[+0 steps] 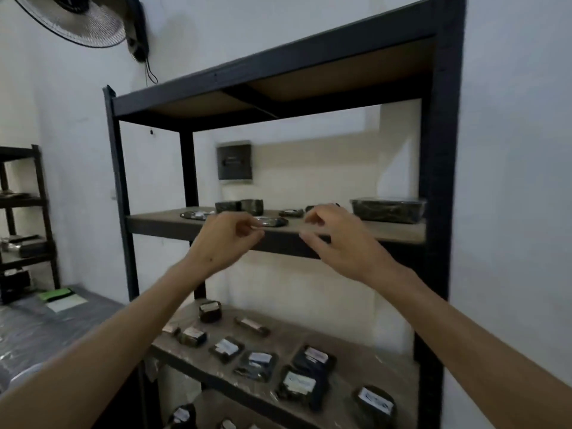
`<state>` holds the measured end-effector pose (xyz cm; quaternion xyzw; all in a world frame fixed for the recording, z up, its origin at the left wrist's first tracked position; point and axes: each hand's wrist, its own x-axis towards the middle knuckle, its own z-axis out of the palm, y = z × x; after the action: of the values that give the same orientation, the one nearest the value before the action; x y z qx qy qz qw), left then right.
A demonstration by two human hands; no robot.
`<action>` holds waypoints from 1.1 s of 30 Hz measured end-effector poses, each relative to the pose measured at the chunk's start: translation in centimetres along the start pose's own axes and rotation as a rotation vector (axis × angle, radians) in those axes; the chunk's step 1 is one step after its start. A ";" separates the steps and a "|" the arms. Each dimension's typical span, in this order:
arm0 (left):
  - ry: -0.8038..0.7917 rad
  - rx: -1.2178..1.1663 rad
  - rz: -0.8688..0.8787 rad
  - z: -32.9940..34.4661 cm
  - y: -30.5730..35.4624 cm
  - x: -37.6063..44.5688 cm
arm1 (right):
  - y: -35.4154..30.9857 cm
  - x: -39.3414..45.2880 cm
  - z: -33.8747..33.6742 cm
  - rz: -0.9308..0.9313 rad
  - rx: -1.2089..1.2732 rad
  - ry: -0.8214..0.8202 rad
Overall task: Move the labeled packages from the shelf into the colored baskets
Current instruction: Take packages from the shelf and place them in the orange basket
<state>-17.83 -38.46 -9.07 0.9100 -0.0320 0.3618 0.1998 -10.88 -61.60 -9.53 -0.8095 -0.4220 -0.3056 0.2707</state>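
Both my hands are raised to the front edge of the middle board (387,232) of a black metal shelf. My left hand (227,239) has its fingers curled, apart, with nothing in them, just in front of a flat dark package (274,222). My right hand (337,239) is open too, fingers spread at the board's edge, empty. Other dark packages (240,206) lie further back, and a clear lidded tub (387,209) stands at the right. On the lower board (278,339), several dark packages with white labels (299,383) lie spread out. No baskets are in view.
The shelf's black upright (439,181) stands close on the right against a white wall. A second dark rack (24,218) stands at far left, with a plastic-covered surface (37,329) below it holding a green packet (57,295). A wall fan (80,20) hangs at the top left.
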 end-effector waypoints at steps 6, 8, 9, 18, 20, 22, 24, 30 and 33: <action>-0.013 -0.008 -0.032 -4.6 -9.9 8.8 | -0.8 13.0 4.6 0.006 -0.064 -0.081; -0.034 -0.003 -0.068 -5.8 -13.1 11.6 | -1.0 17.0 6.4 0.033 -0.088 -0.131; -0.064 0.001 -0.088 -6.2 -14.7 12.8 | -1.0 18.7 7.3 0.057 -0.109 -0.170; -0.474 0.065 -0.121 -5.1 -26.2 21.7 | -1.8 27.9 16.4 0.281 -0.287 -0.463; -0.497 0.048 -0.086 -4.2 -27.8 23.4 | -2.3 28.7 17.2 0.327 -0.291 -0.473; -0.547 0.006 -0.074 -3.1 -29.2 24.8 | -2.9 29.3 17.9 0.380 -0.313 -0.516; -0.607 -0.077 -0.098 -2.0 -30.4 26.0 | -3.3 29.9 18.5 0.434 -0.321 -0.567; -0.753 -0.153 -0.050 -1.5 -33.2 26.8 | -3.9 29.8 20.4 0.543 -0.284 -0.625; -0.888 -0.182 0.042 -2.7 -34.2 26.1 | -4.0 29.0 18.4 0.598 -0.311 -0.640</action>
<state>6.58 -3.77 -1.47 0.9549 -0.1648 -0.0639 0.2386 3.89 -31.83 -0.15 -0.9802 -0.1814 -0.0085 0.0783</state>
